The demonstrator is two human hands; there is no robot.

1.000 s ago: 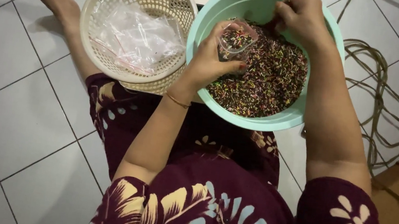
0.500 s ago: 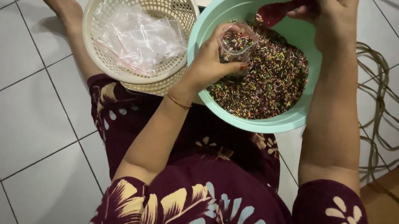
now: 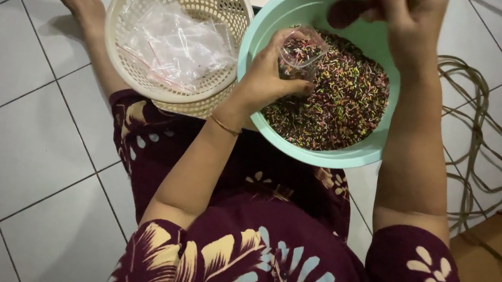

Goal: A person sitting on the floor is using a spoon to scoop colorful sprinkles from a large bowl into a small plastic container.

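Bag (image 3: 302, 52) is held open by the left hand (image 3: 267, 80) over the bowl (image 3: 262, 29); the spoon (image 3: 345, 12), gripped by the right hand (image 3: 408, 18), is best tipped low into its mouth.

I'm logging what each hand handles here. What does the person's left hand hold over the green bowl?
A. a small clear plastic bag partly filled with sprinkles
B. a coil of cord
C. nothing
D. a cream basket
A: the left hand grips a small clear plastic bag with coloured sprinkles inside, above the sprinkles in the green bowl.
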